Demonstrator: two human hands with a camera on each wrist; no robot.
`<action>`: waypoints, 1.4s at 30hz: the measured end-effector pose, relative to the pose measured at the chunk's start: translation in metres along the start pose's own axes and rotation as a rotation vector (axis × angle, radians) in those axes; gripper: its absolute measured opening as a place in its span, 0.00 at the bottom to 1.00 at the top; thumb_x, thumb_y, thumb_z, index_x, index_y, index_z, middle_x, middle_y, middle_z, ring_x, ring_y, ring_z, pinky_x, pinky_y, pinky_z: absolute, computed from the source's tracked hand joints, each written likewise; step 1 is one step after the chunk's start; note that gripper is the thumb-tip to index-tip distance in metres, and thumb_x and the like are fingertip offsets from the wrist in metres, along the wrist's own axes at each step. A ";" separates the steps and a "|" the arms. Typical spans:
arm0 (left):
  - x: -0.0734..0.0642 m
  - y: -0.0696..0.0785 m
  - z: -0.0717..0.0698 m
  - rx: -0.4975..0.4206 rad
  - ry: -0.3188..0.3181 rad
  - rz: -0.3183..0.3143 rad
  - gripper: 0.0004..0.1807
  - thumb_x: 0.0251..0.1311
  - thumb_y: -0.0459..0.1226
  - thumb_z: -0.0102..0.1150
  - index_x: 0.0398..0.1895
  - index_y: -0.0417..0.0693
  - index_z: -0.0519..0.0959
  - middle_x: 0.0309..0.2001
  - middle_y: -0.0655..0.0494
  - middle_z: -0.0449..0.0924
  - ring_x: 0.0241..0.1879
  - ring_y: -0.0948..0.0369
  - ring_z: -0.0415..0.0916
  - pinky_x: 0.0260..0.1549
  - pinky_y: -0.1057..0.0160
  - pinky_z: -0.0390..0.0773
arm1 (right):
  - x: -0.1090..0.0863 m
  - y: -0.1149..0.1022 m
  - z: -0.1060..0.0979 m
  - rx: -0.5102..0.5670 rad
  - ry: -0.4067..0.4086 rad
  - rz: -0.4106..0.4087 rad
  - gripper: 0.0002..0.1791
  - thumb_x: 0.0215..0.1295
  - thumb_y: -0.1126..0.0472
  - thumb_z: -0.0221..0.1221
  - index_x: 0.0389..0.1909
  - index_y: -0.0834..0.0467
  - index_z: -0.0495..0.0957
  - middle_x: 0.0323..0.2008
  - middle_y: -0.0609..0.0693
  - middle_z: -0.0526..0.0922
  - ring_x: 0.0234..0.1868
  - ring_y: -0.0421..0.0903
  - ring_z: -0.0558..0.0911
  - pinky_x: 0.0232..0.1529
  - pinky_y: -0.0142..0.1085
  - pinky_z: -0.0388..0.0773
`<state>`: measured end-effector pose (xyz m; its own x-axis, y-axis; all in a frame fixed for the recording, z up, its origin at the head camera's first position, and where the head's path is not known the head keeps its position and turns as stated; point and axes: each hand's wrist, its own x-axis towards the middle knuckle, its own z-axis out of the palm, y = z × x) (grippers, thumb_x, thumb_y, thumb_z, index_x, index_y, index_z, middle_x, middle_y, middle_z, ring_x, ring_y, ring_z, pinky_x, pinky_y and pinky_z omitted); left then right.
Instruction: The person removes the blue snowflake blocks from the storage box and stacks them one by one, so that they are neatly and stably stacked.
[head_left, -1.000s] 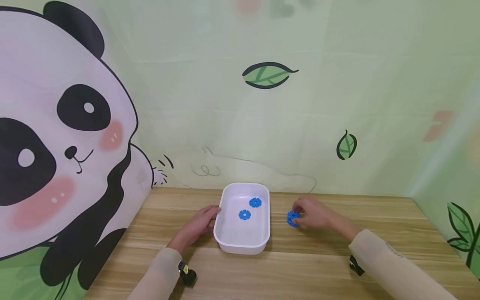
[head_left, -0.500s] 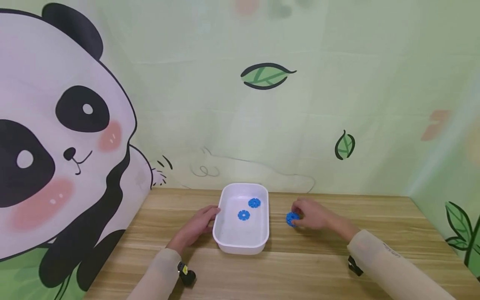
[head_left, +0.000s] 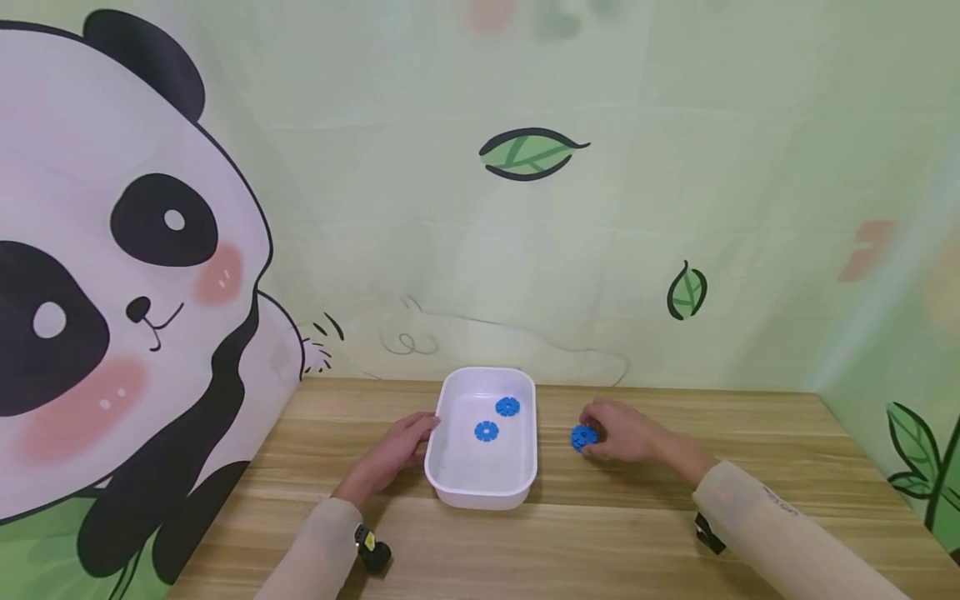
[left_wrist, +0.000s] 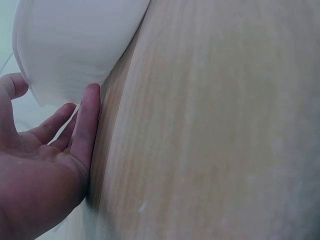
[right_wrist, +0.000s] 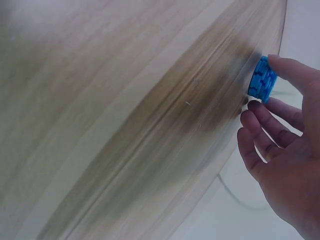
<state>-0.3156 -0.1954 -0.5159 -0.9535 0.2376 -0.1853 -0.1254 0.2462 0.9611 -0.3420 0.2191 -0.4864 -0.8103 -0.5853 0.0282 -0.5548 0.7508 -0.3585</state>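
My left hand (head_left: 397,450) rests against the left side of a white plastic tray (head_left: 480,479), fingertips right at the rim. In the left wrist view its little finger (left_wrist: 89,117) lies nearly straight along the tray's outer wall, close to the table. Inside the tray lie two blue snowflake discs, one near the middle (head_left: 495,432) and another farther back (head_left: 507,400). To the right of the tray, my right hand (head_left: 622,429) pinches a short stack of blue snowflake discs (right_wrist: 262,79) between thumb and finger, low over the table. The other right fingers are loosely bent.
The wood-grain table (head_left: 600,542) meets a pale green backdrop (head_left: 420,250) behind the tray. A large panda is printed on the backdrop at left, with leaves elsewhere. Both wrists carry small black devices, one at the left sleeve (head_left: 372,550).
My right thumb has shifted slightly toward the near edge of the stack, baring more of its face. The left hand, tray and discs inside it stay in place.
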 end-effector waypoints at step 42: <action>0.001 -0.004 -0.002 0.013 -0.001 0.007 0.33 0.78 0.59 0.50 0.74 0.46 0.73 0.71 0.46 0.75 0.70 0.46 0.72 0.63 0.47 0.80 | 0.068 -0.098 -0.002 0.032 0.063 -0.142 0.17 0.67 0.61 0.72 0.53 0.63 0.87 0.51 0.55 0.84 0.53 0.52 0.80 0.61 0.49 0.81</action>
<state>-0.3170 -0.1976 -0.5194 -0.9542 0.2399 -0.1789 -0.1152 0.2572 0.9595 -0.3425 0.1061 -0.4475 -0.7349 -0.6638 0.1391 -0.6592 0.6511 -0.3762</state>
